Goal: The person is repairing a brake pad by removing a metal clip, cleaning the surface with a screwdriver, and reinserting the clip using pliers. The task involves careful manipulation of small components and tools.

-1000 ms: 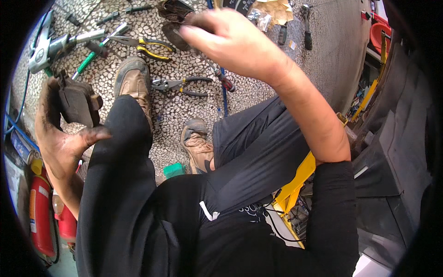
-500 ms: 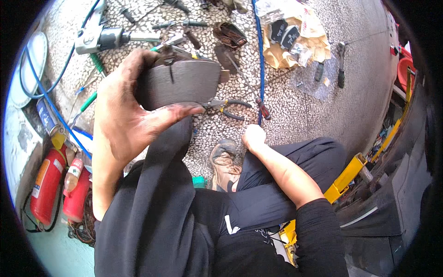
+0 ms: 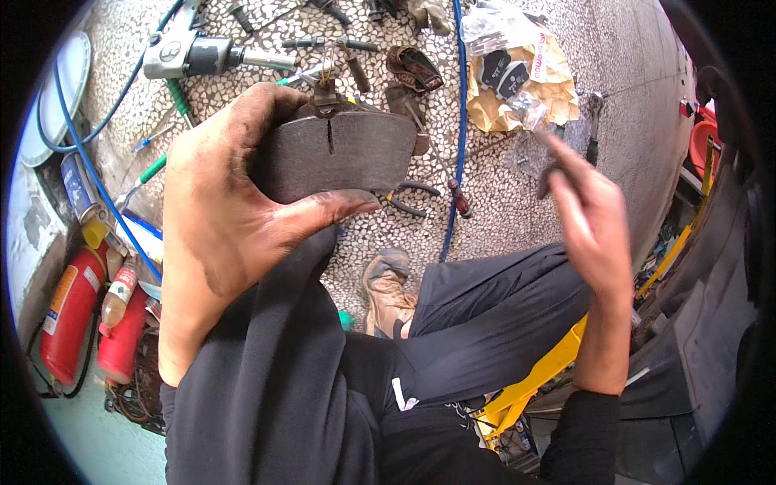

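My left hand [image 3: 230,174] is closed around a worn, dark grey brake pad [image 3: 335,158]. Its fingers lie behind the upper left edge and its thumb runs along the lower edge. A narrow slot and a small metal clip show at the pad's top. Out to the right, my right hand [image 3: 594,214] reaches forward, blurred by motion, with the fingers stretched out and nothing plainly in them. Its fingertips are nearest a clear plastic bag [image 3: 525,153] and torn brown paper [image 3: 489,117] carrying black brake pads [image 3: 511,79].
An impact wrench [image 3: 202,56] lies at the far left by a blue hose [image 3: 459,153]. Pliers [image 3: 412,194], a screwdriver [image 3: 460,200] and bolts [image 3: 311,43] lie on the speckled floor. Red fire extinguishers [image 3: 73,311] stand at left; a yellow metal frame [image 3: 537,376] is at right.
My right hand has left the spot by my knee and swung right and forward, its fingers extending. The left hand still holds the brake pad, slightly farther right in view.
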The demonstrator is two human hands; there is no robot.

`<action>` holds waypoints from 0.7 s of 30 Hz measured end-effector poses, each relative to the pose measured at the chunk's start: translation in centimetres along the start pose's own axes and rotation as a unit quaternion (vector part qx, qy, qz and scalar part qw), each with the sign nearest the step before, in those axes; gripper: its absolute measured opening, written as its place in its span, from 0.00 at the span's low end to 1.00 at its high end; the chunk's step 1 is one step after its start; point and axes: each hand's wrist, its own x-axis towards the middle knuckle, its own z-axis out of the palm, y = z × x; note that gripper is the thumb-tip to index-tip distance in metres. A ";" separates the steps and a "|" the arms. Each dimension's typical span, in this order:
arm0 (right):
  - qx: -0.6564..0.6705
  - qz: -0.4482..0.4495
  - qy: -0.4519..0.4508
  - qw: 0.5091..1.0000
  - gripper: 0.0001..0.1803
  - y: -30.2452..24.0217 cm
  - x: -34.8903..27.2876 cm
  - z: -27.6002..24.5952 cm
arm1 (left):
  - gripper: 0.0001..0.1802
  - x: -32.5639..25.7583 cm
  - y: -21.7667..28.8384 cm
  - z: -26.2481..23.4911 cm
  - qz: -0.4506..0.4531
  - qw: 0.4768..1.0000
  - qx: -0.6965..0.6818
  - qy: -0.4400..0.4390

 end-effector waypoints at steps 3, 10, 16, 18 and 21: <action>0.109 -0.050 0.041 0.992 0.19 -6.3 -1.5 -1.2 | 0.38 -0.3 -0.4 -0.6 0.007 1.000 0.004 0.023; -0.111 -0.223 -0.005 0.969 0.17 -10.6 -1.0 -1.6 | 0.38 0.0 0.0 -0.6 0.032 0.998 0.042 0.017; -0.094 -0.223 -0.005 0.970 0.18 -12.3 0.7 0.2 | 0.38 -0.6 -0.2 -1.0 0.021 0.999 0.030 0.030; -0.038 -0.178 0.013 0.983 0.17 -13.8 1.0 0.5 | 0.39 -0.5 -0.2 -1.1 0.031 0.998 0.038 0.033; -0.054 -0.260 0.001 0.964 0.16 -12.5 1.3 0.0 | 0.40 -0.5 0.3 -1.2 0.029 0.998 0.042 0.034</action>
